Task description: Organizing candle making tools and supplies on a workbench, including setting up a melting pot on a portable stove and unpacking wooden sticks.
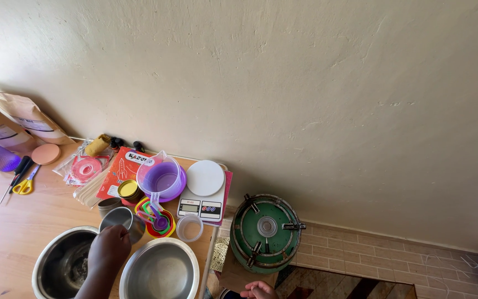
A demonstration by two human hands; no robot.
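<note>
Between two round steel bowls [160, 272], a small metal cup [121, 220] is gripped by curled left-hand [109, 248] fingers; tipped, contents could be spilled. Right-hand [259, 289] fingers: cannot tell.

A home kitchen corner: a wooden tabletop [12, 221] against a plain plastered wall [305, 83] carries steel bowls [159, 274], a kitchen scale [203, 191] and measuring cups [156, 217], beside a green stove [264, 232] at lower centre.
</note>
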